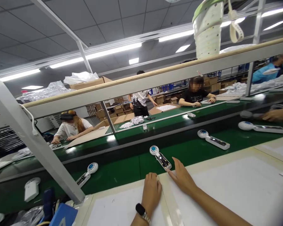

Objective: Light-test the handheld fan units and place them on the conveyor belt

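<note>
While people work in a big factory room, a long green belt (122, 171) runs across the view, with a white table (226, 188) on this side. Far off past a metal bar (132, 92), cardboard boxes (118, 112) sit in piles. A person in a black shirt (194, 95) and a person in a white shirt (72, 128) sit at the far side. Another person's hand (277, 114) reaches in at the right. White gadgets with round blue tops (213, 139) lie along the belt. The nearest gadget (160, 158) lies at the belt's edge, with its insides showing. The right hand (182, 179) is just by its bottom end, fingers a little spread, not pinching it. The left hand (152, 193), wearing a watch (141, 212), rests on the table's edge, fingers pressed together.
</note>
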Demonstrator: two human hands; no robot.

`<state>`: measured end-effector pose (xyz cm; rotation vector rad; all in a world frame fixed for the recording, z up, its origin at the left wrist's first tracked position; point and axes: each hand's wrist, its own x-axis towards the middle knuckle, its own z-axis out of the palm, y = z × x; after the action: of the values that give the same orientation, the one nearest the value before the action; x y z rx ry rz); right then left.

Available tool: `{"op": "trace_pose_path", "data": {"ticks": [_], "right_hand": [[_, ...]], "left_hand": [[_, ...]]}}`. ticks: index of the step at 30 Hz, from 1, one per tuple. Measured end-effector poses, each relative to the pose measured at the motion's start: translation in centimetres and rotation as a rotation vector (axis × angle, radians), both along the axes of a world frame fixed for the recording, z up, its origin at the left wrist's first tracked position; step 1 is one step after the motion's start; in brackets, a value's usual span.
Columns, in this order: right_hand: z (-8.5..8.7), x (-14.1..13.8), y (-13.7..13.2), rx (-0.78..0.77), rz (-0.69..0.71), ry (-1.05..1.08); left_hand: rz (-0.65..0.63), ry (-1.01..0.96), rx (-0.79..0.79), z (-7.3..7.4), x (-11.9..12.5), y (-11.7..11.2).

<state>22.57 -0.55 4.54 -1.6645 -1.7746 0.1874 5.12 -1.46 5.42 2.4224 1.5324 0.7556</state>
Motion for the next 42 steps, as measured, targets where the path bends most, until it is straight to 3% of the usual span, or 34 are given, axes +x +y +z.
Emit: {"op": "trace_pose_path", "data": {"ticks": [4,8,15,19,25,28,32,34,35,39,42], "right_hand": [[0.8,-2.1,3.6,-0.136,-0.024,0.002],[1.0,-2.7,4.9,-0.179,0.040,0.031],[1.2,-0.1,1.5,-0.170,0.389,0.151],[1.0,1.7,-0.1,-0.136,0.501,0.297],[1.4,2.7,0.2,-0.286,0.729,0.762],[1.5,2.2,-0.1,-0.307,0.726,0.857],[1.4,1.5,-0.2,-0.537,0.754,1.117],[1.3,1.4,0.1,-0.598,0.723,1.198],[1.3,1.5,0.4,-0.579,0.680,1.210],[1.0,1.9,1.2,-0.337,0.560,1.054],[0.6,2.2,1.2,-0.182,0.570,0.803]], "left_hand": [[0.018,-0.001,-0.004,0.2,0.2,-0.3],[0.009,-0.047,0.017,-0.1,0.0,-0.3],[0.175,-0.134,0.306,-0.1,0.9,4.2],[0.155,-0.176,0.272,0.6,1.4,6.3],[0.031,-0.406,0.262,0.3,2.0,5.7],[0.023,-0.456,0.223,0.4,2.2,5.2],[0.090,-0.613,0.201,0.8,3.0,5.0],[0.168,-0.801,0.067,0.9,3.9,4.9],[0.189,-0.921,-0.073,0.9,4.5,4.9],[-0.019,-1.294,-0.731,0.7,6.6,4.5],[-0.120,-1.314,-0.805,0.7,7.1,3.9]]}}
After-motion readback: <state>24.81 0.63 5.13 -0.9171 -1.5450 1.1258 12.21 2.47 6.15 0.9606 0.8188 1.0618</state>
